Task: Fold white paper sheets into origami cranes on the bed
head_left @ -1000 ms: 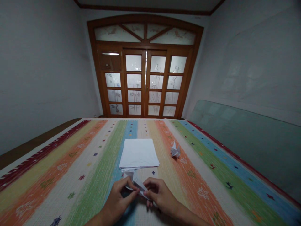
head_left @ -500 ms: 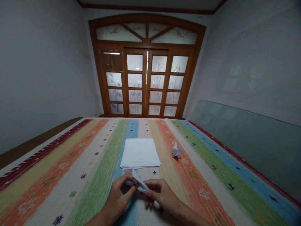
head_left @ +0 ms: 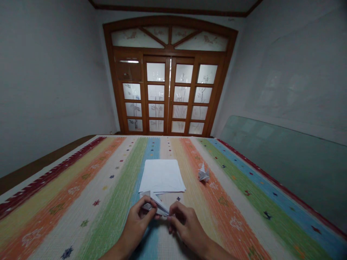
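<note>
Over a rainbow-striped woven bedspread (head_left: 89,220), the left hand (head_left: 137,225) and right hand (head_left: 188,229) pinch a folded white paper (head_left: 155,204) just below a flat stack of white paper (head_left: 162,176), with a small white paper crane (head_left: 204,174) at two o'clock.

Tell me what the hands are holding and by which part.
A folded paper: the left hand grips its wider body between thumb and fingers, and the right hand pinches its narrow pointed end.

Striped woven bedspread (head_left: 116,206), wood-framed frosted-glass doors (head_left: 155,94) ahead, glass sheet (head_left: 282,162) leaning on the right wall (head_left: 295,61)
</note>
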`<state>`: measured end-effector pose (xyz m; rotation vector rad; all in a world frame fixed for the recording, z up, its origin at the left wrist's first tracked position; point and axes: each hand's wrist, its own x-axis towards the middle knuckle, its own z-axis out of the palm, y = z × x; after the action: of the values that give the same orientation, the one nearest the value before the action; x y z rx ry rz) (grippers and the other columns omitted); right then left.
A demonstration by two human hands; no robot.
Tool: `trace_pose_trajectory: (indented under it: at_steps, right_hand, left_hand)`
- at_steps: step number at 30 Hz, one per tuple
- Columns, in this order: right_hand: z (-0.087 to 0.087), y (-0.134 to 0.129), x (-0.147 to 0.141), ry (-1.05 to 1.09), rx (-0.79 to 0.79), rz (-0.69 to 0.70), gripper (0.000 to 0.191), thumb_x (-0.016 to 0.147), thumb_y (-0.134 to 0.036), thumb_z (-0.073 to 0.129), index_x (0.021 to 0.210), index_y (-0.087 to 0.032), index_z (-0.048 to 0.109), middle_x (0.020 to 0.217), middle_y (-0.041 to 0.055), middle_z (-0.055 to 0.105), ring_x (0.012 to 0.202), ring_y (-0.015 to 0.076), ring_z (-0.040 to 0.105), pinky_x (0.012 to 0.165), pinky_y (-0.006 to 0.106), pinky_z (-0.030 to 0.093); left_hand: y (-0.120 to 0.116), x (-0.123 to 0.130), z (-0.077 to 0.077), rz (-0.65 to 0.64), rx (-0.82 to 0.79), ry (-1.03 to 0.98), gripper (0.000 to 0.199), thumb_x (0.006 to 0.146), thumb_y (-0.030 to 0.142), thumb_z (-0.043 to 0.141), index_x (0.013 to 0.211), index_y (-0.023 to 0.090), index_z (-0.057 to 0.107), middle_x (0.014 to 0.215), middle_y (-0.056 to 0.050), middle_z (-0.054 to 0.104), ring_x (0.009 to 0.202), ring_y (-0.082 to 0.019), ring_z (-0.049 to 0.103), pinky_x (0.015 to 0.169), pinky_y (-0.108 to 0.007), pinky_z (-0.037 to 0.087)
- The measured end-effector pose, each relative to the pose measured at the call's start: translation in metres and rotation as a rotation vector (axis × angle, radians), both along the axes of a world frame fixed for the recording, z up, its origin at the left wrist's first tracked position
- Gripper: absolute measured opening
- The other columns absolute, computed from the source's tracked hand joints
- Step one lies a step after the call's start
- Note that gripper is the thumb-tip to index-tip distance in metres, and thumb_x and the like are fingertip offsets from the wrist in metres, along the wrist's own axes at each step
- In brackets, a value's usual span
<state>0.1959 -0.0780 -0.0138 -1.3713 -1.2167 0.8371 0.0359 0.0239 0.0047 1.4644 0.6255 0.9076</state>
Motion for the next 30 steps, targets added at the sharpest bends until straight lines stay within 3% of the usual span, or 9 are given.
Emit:
trace_pose_trajectory:
  at_steps: [4, 10, 17, 25, 30]
  right_hand:
    - [0.001, 0.0, 0.002, -0.104, -0.024, -0.067, 0.011, 0.081, -0.028, 0.068, 0.085, -0.019, 0.063, 0.062, -0.0016, 0.062, 0.055, 0.015, 0.06, 0.053, 0.023, 0.041]
    - [-0.004, 0.003, 0.001, 0.018, -0.034, -0.077, 0.01, 0.079, -0.026, 0.064, 0.074, -0.019, 0.062, 0.058, -0.0004, 0.063, 0.053, 0.0156, 0.059, 0.052, 0.024, 0.041]
    - [-0.008, 0.0, 0.0, -0.181, -0.02, -0.142, 0.014, 0.074, -0.023, 0.07, 0.064, -0.016, 0.064, 0.062, 0.0014, 0.062, 0.06, 0.0146, 0.055, 0.055, 0.025, 0.038]
    - [-0.016, 0.008, 0.003, 0.192, -0.161, -0.036, 0.031, 0.063, -0.028, 0.08, 0.062, -0.021, 0.05, 0.053, -0.0054, 0.056, 0.049, 0.0126, 0.055, 0.047, 0.021, 0.038]
    - [-0.015, 0.01, -0.001, 0.317, -0.126, -0.036, 0.033, 0.057, -0.021, 0.078, 0.076, -0.022, 0.051, 0.054, -0.0084, 0.059, 0.043, 0.0126, 0.056, 0.043, 0.02, 0.04]
  left_hand:
    - [-0.001, 0.0, -0.001, -0.004, -0.039, -0.017, 0.04, 0.073, 0.054, 0.083, 0.077, 0.019, 0.065, 0.074, 0.002, 0.066, 0.066, -0.017, 0.068, 0.063, -0.027, 0.062]
    - [-0.003, 0.001, -0.004, -0.044, -0.025, -0.035, 0.042, 0.074, 0.057, 0.083, 0.08, 0.018, 0.067, 0.075, 0.0, 0.069, 0.065, -0.018, 0.07, 0.065, -0.028, 0.061]
    - [-0.002, 0.002, -0.012, 0.034, 0.004, -0.02, 0.039, 0.072, 0.051, 0.085, 0.075, 0.019, 0.062, 0.067, 0.003, 0.064, 0.06, -0.017, 0.067, 0.057, -0.026, 0.059]
    - [-0.008, -0.002, -0.015, 0.106, 0.147, -0.009, 0.024, 0.078, 0.034, 0.079, 0.076, 0.02, 0.059, 0.068, 0.005, 0.06, 0.059, -0.016, 0.063, 0.056, -0.024, 0.057]
    - [-0.009, -0.005, -0.018, 0.156, 0.278, 0.007, 0.013, 0.08, 0.025, 0.072, 0.082, 0.022, 0.059, 0.073, 0.004, 0.062, 0.063, -0.017, 0.066, 0.056, -0.024, 0.058]
